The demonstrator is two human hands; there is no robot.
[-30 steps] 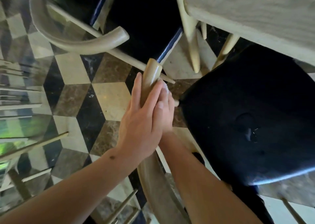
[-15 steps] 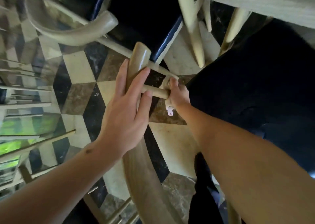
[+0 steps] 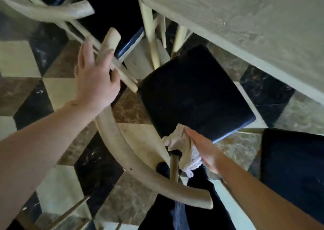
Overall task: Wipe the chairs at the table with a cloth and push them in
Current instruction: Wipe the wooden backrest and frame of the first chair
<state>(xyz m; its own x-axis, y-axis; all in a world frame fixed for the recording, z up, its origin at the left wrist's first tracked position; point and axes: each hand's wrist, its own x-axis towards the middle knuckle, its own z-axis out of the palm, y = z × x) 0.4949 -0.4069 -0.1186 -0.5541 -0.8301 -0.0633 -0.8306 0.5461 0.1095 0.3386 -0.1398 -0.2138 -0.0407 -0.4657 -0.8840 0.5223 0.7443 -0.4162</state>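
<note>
A pale wooden chair with a curved backrest rail (image 3: 122,152) and a dark blue seat cushion (image 3: 194,96) stands below me. My left hand (image 3: 95,79) rests on the upper end of the curved rail, fingers spread over it and wrapping its side. My right hand (image 3: 201,151) is closed on a white cloth (image 3: 182,147), pressing it around the top of a wooden spindle (image 3: 174,166) at the seat's near edge. The table top (image 3: 236,28), pale grey wood, fills the upper right.
A second chair (image 3: 112,11) with a dark seat and curved arm sits at the upper left, partly under the table. Another dark cushion (image 3: 291,168) is at the right. Table and chair legs (image 3: 150,42) stand between the chairs. The floor is patterned marble tile (image 3: 57,89).
My right hand with the cloth has moved from the side rung near the armrest end down toward me onto a back spindle. My left hand stays on the rail. The view has shifted back.
</note>
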